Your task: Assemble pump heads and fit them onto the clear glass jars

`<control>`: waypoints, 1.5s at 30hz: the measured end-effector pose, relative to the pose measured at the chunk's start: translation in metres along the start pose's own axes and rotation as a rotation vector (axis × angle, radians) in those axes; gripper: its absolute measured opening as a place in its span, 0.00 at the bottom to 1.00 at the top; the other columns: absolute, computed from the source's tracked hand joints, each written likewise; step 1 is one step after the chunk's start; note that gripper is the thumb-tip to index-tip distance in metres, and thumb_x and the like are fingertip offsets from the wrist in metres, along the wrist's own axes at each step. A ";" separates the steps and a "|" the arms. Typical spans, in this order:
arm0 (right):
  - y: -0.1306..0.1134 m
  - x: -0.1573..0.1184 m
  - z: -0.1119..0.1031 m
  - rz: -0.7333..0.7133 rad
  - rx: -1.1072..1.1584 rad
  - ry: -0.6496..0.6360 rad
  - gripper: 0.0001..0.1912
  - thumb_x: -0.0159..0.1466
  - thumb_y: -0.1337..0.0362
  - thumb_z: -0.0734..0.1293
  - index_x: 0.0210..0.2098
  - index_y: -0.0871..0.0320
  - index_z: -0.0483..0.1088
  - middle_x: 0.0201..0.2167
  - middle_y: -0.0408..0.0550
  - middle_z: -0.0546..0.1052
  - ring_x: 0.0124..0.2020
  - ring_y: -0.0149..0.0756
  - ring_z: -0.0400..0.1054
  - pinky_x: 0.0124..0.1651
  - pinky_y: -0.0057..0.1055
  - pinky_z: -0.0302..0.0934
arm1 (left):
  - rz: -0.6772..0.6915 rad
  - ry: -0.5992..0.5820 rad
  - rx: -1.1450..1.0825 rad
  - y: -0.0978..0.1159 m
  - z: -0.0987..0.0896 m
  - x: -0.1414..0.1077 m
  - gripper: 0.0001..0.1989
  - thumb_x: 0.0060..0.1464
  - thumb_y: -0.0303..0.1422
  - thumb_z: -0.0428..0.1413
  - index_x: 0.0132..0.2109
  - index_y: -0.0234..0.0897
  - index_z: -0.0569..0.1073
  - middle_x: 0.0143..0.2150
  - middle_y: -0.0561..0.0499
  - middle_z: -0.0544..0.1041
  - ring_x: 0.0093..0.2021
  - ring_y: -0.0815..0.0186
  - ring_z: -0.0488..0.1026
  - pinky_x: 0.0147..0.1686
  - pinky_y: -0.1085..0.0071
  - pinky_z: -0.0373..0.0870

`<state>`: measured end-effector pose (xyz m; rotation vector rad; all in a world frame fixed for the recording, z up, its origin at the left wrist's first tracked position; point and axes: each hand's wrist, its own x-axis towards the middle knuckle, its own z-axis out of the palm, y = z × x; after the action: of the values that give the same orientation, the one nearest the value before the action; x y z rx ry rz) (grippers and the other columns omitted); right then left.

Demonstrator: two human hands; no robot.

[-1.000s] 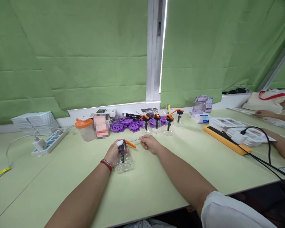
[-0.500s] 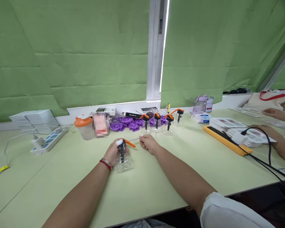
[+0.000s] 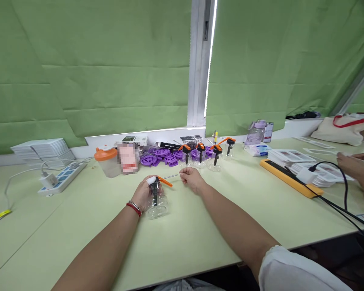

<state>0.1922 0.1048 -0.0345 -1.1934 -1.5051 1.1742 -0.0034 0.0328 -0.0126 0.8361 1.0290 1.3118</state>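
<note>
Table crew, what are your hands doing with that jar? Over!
Left hand gripping clear jar near its top. Right hand at metal rod's tip, contact unclear. Four similar jars farther back, out of the way.

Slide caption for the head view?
Left hand holds a clear container with orange lever; right hand by its metal rod.

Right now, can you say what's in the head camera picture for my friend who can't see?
A person's left hand grips a clear container with a black top and orange lever, while the right hand is at or near the end of its thin rod. Behind, on a pale green table, four similar containers stand near purple parts.
</note>
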 end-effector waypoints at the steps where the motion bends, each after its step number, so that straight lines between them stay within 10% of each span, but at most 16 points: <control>1: 0.001 0.000 -0.002 -0.025 -0.056 -0.010 0.04 0.57 0.67 0.62 0.32 0.60 0.67 0.22 0.41 0.69 0.21 0.26 0.61 0.25 0.25 0.59 | 0.004 0.017 -0.010 0.000 -0.001 0.001 0.14 0.46 0.35 0.56 0.42 0.36 0.67 0.22 0.51 0.73 0.22 0.61 0.72 0.23 0.67 0.69; 8: 0.003 -0.002 0.008 -0.177 -0.444 -0.147 0.08 0.49 0.77 0.66 0.21 0.59 0.72 0.29 0.47 0.75 0.36 0.37 0.67 0.42 0.32 0.57 | 0.000 0.206 -0.119 0.009 -0.009 0.003 0.11 0.47 0.36 0.54 0.36 0.32 0.69 0.22 0.49 0.73 0.22 0.60 0.74 0.23 0.65 0.71; 17: 0.002 -0.004 0.003 -0.176 -0.519 -0.142 0.10 0.56 0.68 0.67 0.38 0.60 0.73 0.32 0.47 0.76 0.31 0.32 0.68 0.36 0.27 0.60 | 0.126 0.294 -0.177 0.009 -0.013 0.005 0.08 0.47 0.33 0.56 0.34 0.33 0.69 0.21 0.51 0.72 0.22 0.61 0.74 0.24 0.65 0.72; 21: -0.016 -0.015 -0.005 -0.069 -0.342 -0.141 0.23 0.65 0.50 0.56 0.33 0.63 0.70 0.29 0.51 0.76 0.23 0.30 0.68 0.26 0.25 0.59 | 0.250 0.284 -0.272 0.012 -0.015 0.006 0.06 0.46 0.30 0.57 0.33 0.33 0.68 0.22 0.51 0.73 0.26 0.61 0.76 0.30 0.64 0.74; 28: -0.055 -0.050 0.006 0.316 0.334 -0.603 0.34 0.57 0.35 0.53 0.45 0.59 0.61 0.29 0.52 0.75 0.26 0.42 0.74 0.24 0.32 0.65 | 0.270 0.074 -0.286 0.015 -0.001 -0.007 0.11 0.46 0.35 0.61 0.35 0.33 0.70 0.34 0.46 0.77 0.38 0.61 0.75 0.37 0.66 0.73; 36: -0.075 -0.056 -0.001 0.391 0.338 -0.523 0.28 0.58 0.38 0.54 0.40 0.57 0.59 0.23 0.46 0.72 0.16 0.34 0.67 0.17 0.28 0.59 | 0.348 0.225 0.200 0.008 0.004 -0.013 0.17 0.54 0.47 0.48 0.29 0.37 0.65 0.18 0.56 0.64 0.14 0.72 0.59 0.12 0.76 0.55; 40: -0.068 -0.053 -0.006 0.239 0.314 -0.521 0.21 0.57 0.50 0.63 0.43 0.57 0.59 0.25 0.44 0.72 0.18 0.31 0.66 0.19 0.25 0.58 | 0.344 0.241 0.274 0.011 0.005 -0.015 0.17 0.54 0.48 0.47 0.28 0.39 0.61 0.17 0.58 0.60 0.12 0.73 0.54 0.11 0.76 0.48; 45: -0.064 -0.054 -0.015 -0.216 -0.026 -0.467 0.36 0.48 0.62 0.70 0.55 0.53 0.57 0.41 0.49 0.71 0.31 0.33 0.68 0.30 0.29 0.62 | 0.234 0.255 0.292 0.015 0.004 -0.014 0.16 0.53 0.47 0.47 0.27 0.40 0.60 0.16 0.59 0.57 0.13 0.74 0.51 0.11 0.77 0.46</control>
<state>0.2049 0.0478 0.0275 -0.7749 -1.9446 1.3447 -0.0042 0.0209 0.0044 1.0517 1.3794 1.5153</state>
